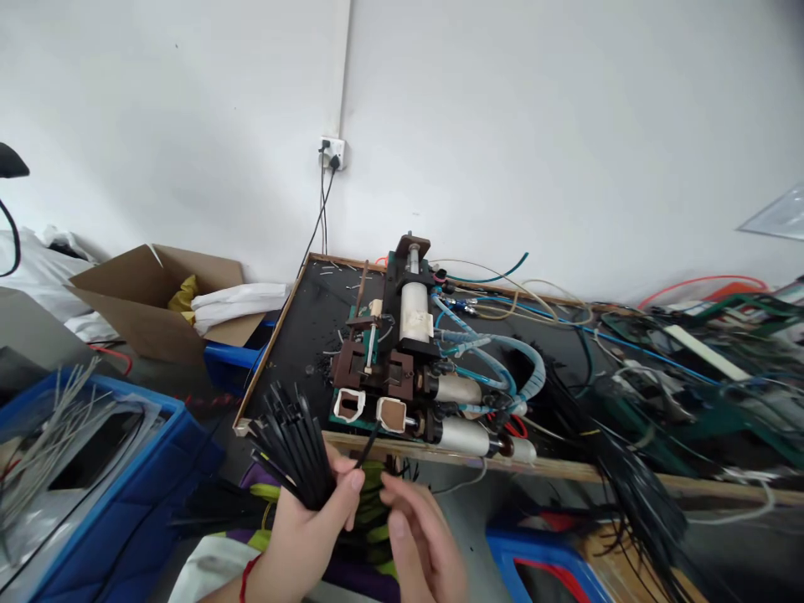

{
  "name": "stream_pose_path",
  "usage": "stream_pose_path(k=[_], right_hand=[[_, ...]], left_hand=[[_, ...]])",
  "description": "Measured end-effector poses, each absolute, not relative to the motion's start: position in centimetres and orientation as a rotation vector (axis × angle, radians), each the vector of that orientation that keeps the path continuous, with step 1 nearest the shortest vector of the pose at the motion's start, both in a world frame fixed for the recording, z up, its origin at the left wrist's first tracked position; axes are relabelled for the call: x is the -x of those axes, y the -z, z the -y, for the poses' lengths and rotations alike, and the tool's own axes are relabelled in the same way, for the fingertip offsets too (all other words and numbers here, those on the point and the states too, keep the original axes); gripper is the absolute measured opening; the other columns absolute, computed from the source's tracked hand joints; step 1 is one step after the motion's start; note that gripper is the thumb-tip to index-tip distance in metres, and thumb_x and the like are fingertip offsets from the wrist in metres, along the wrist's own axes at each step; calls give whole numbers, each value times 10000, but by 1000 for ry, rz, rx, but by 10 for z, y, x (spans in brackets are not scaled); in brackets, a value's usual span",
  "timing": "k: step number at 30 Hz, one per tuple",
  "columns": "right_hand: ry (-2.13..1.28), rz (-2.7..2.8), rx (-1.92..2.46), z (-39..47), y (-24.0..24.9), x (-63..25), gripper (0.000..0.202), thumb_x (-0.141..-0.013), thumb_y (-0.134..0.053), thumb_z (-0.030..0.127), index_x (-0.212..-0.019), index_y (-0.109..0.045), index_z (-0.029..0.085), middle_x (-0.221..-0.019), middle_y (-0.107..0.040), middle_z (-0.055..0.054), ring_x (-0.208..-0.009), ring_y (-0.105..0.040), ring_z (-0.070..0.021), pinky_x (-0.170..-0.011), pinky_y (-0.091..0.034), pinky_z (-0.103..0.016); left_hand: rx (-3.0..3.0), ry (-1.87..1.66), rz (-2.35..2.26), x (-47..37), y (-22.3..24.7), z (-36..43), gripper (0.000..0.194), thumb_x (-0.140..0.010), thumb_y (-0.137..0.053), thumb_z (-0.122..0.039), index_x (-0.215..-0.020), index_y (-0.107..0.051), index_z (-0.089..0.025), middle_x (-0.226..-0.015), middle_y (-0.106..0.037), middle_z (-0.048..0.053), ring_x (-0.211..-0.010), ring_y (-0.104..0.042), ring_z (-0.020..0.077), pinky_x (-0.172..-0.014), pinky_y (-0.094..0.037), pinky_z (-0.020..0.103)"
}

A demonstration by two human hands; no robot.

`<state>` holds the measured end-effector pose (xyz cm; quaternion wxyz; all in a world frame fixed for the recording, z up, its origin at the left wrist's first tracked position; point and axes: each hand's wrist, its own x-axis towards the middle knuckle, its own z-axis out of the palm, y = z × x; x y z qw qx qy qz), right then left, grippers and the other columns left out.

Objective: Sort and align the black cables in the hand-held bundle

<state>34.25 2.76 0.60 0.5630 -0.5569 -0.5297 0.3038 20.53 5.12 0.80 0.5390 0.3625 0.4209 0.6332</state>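
My left hand (314,528), with a red string at the wrist, is closed round a bundle of black cables (295,444) fanned upward. Between its thumb and forefinger a single black cable (368,446) points up toward the machine. Just to the right, my right hand (420,528) has its fingers apart, with nothing seen in it. Beyond both hands stands a pneumatic machine (393,368) with silver cylinders and two pale-edged blocks at its front. More black cables (217,507) lie below and left of my left hand, partly hidden.
A wood-edged black bench (282,352) carries the machine, blue air hoses (533,368) and cable scraps. At left are a blue bin (144,502) and an open cardboard box (144,314). Black cables (628,486) hang over the bench edge at right, near a blue tray (528,548).
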Motion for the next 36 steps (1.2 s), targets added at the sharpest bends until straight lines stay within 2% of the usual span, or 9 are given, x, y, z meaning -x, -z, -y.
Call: stream_pose_path(k=[2, 5, 8, 11, 13, 19, 22, 26, 36], right_hand=[[-890, 1285, 1123, -42, -23, -325, 260, -943, -663, 419, -1072, -797, 237, -1048, -744, -112, -780, -716, -223, -647, -601, -285], [-1067, 1242, 1012, -54, -35, -316, 221, -953, -667, 393, -946, -798, 215, -1045, -725, -115, -708, -692, -193, -510, -544, -247], [-993, 1025, 1044, -55, -35, -319, 270, -943, -681, 452, -864, -761, 206, -828, -743, -80, -714, -692, -209, -635, -572, -284], [-952, 1055, 1219, -52, -33, -316, 289, -935, -683, 482, -869, -752, 208, -540, -629, 5, -493, -580, -163, -536, -495, -261], [-938, 1240, 1275, -50, -31, -310, 309, -927, -677, 488, -837, -771, 207, -503, -594, 12, -445, -530, -152, -487, -438, -257], [-1131, 1323, 1230, -43, -11, -301, 376, -941, -638, 527, -784, -752, 204, -493, -629, -9, -440, -561, -160, -480, -401, -259], [-1403, 1182, 1119, -39, 1, -302, 472, -947, -622, 568, -660, -678, 197, -429, -578, -2, -401, -496, -134, -464, -336, -253], [-1659, 704, 750, -47, 4, -298, 473, -946, -638, 571, -643, -589, 211, -379, -411, 75, -384, -261, -89, -471, -242, -252], [-1840, 217, 452, -79, -3, -279, 309, -920, -725, 433, -727, -604, 223, -418, -243, 126, -449, -67, -110, -467, -265, -241]], left_hand=[[-923, -1432, -973, -206, -8, -47, 303, -899, -744, -463, -849, -608, -197, -530, -543, -50, -445, -468, 96, -464, -395, 213], [-977, -1420, -955, -203, -7, -45, 293, -928, -702, -465, -835, -633, -196, -595, -624, -1, -498, -549, 135, -513, -477, 249], [-976, -1584, -1069, -197, -9, -49, 274, -963, -657, -443, -855, -679, -191, -649, -683, 39, -609, -641, 180, -667, -554, 311], [-855, -1627, -1101, -193, -13, -56, 267, -950, -668, -451, -969, -710, -188, -480, -538, -45, -410, -485, 124, -465, -448, 238], [-811, -1575, -1105, -191, -16, -60, 283, -863, -770, -440, -968, -733, -181, -477, -497, -64, -365, -397, 94, -379, -342, 204], [-802, -1607, -1257, -188, -15, -66, 245, -795, -837, -390, -845, -754, -166, -500, -507, -49, -408, -429, 91, -389, -366, 199], [-772, -1657, -1181, -185, -14, -68, 278, -869, -786, -392, -1030, -748, -169, -490, -453, -77, -419, -397, 80, -409, -343, 182], [-644, -1733, -993, -184, -18, -71, 341, -973, -669, -405, -1241, -652, -195, -514, -381, -106, -425, -302, 72, -421, -316, 177], [-560, -1762, -971, -180, -23, -72, 197, -960, -683, -382, -1017, -635, -200, -496, -350, -110, -405, -257, 74, -403, -284, 190]])
